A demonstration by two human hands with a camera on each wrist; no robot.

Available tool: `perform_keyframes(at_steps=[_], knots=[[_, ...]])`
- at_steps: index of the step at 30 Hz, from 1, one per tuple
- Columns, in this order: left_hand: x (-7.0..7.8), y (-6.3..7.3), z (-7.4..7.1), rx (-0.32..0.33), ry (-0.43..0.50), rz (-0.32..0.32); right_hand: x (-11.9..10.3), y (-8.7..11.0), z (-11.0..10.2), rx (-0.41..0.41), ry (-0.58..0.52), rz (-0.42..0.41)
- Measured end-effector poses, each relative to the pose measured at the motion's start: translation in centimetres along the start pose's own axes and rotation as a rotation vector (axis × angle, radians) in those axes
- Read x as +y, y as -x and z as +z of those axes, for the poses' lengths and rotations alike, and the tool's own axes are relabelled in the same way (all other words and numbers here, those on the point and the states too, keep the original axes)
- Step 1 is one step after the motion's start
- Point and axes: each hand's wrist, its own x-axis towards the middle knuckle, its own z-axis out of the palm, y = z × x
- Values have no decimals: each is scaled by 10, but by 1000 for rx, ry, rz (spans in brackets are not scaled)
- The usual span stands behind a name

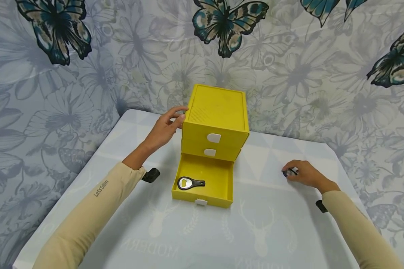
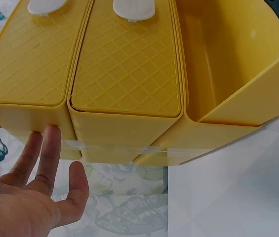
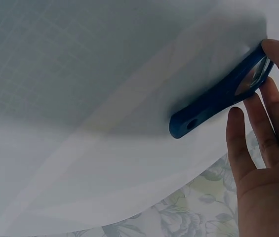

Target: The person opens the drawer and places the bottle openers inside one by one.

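A yellow three-drawer box (image 1: 219, 108) stands on the table with its bottom drawer (image 1: 215, 170) pulled out. Inside that drawer lies a bottle opener (image 1: 191, 183) with a black handle and a metal head. My left hand (image 1: 165, 129) touches the box's left side near the top, and in the left wrist view its fingertips (image 2: 52, 134) rest on the yellow side wall. Well to the right, my right hand (image 1: 304, 173) pinches a second bottle opener (image 3: 218, 96) by its head end, between thumb and fingers. Its dark blue handle, with a hole at the end, points away from the palm over the white tabletop.
The upper two drawers, each with a white pull (image 1: 213, 138), are closed. The white table (image 1: 276, 224) meets a wall covering (image 1: 138, 56) with flowers and butterflies close behind the box. The table's right edge runs just beyond my right hand.
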Motion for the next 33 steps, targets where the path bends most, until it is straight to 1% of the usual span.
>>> perform_keyframes(at_steps=[5, 11, 15, 20, 26, 33], knots=[[2, -1, -1, 2, 10, 16, -4, -3, -1, 19, 1, -38], [4, 0, -1, 8, 14, 12, -14, -6, -4, 19, -5, -49], [3, 0, -1, 7, 13, 19, -27, -9, -4, 34, 2, -73], [4, 1, -1, 9, 17, 23, -46, -16, -5, 48, 26, -136], [3, 2, 0, 6, 22, 20, -66, -21, -6, 37, 43, -151], [2, 2, 0, 4, 25, 23, -88, -21, -2, 43, 15, -213]])
